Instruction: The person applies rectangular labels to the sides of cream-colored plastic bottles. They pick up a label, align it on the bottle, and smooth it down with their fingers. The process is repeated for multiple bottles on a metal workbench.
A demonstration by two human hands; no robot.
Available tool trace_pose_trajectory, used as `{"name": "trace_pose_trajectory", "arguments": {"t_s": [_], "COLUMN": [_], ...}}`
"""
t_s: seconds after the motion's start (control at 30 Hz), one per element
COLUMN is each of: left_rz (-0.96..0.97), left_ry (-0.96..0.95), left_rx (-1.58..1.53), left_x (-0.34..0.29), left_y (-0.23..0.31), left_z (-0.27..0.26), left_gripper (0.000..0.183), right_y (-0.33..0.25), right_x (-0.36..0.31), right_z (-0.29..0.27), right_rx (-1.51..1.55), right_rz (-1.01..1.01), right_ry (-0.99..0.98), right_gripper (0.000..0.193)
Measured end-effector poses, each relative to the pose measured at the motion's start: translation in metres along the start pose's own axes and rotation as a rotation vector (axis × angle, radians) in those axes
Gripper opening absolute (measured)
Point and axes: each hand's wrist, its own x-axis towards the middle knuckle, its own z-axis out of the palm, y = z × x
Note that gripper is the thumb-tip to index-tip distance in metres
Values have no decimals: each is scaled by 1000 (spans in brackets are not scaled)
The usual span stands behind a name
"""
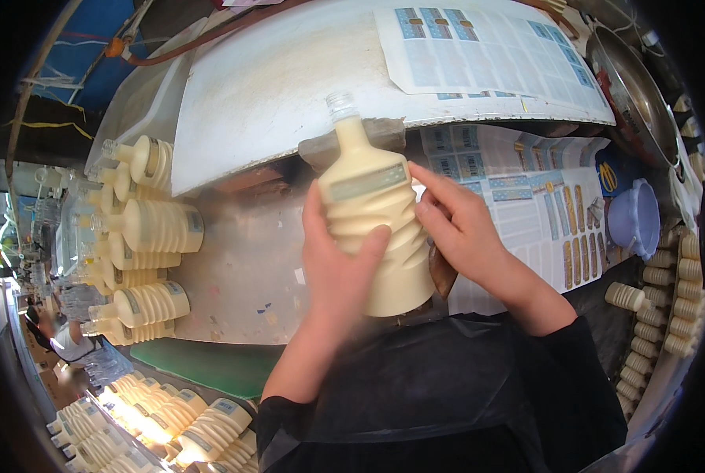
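Observation:
A cream-coloured bottle with a ribbed, twisted body (392, 276) and a clear threaded neck lies tilted in front of me, its neck pointing away. Across its upper body runs a narrow greenish label strip. My left hand (336, 260) wraps the bottle's left side, with the thumb lying on its front. At the right end of the label, my right hand (463, 225) has its fingertips against the bottle's shoulder, thumb and fingers drawn together. Whether those fingers also pinch anything small cannot be made out. Behind the bottle's neck sits a brownish-grey block (388, 132).
Printed label sheets (518, 205) lie right of the bottle, with another sheet (478, 55) on the raised white board (266, 94). Similar cream bottles (159, 229) are stacked at left, lower left and far right. A purple bucket (634, 217) and a large metal pan (632, 87) stand at right.

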Motion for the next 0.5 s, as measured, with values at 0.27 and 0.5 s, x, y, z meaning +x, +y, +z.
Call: {"name": "trace_pose_trajectory", "arguments": {"t_s": [0.27,0.5], "left_rz": [-89,-152], "left_ry": [114,146], "left_rx": [-450,-574], "left_x": [25,32], "left_y": [7,1], "left_z": [-11,-1], "left_gripper": [31,25], "right_y": [3,9], "right_x": [40,48], "right_z": [-7,2], "right_rx": [213,331], "right_rz": [97,180], "right_ry": [-144,-147], "right_gripper": [36,27]}}
